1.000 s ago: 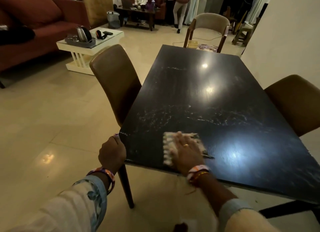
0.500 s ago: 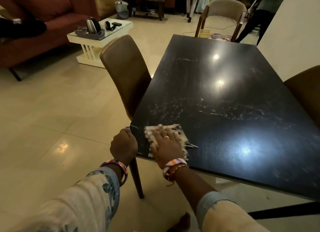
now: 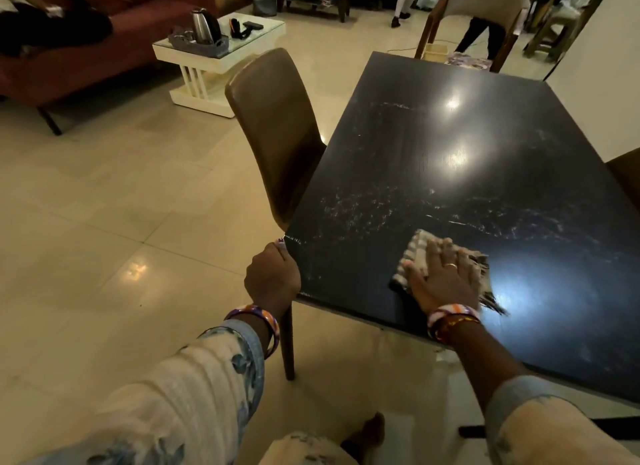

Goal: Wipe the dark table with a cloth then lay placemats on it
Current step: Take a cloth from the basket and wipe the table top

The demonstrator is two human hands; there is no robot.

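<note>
Two hands are working here, and I am reading each by its job. My right hand (image 3: 445, 279) is lying flat on the cloth (image 3: 417, 253), fingers straight and slightly spread, pressing it down onto the dark table (image 3: 467, 194) near the table's near edge. The flat palm is spreading pressure over the whole pad of fabric, which I judge is why it is held so rather than bunched in a fist. My left hand (image 3: 273, 277) is curling round the near left corner of the table, fingers hooked over the edge, clamped there and bracing me while the other arm is sweeping.

One cloth is in play, pale and checked, with a dark fringe trailing out to the right of the wrist. Pale smears are showing across the middle of the top, far of the cloth, so I judge the wiping is only partly done and the far half is waiting.

Chairs: I am counting three at this table, a brown chair (image 3: 277, 132) tucked in on the left, a sliver of another on the right edge, and a pale-backed chair (image 3: 485, 0) at the far end. Something patterned is lying on that far seat; I cannot tell whether it is the placemats. None are lying on the table.
</note>
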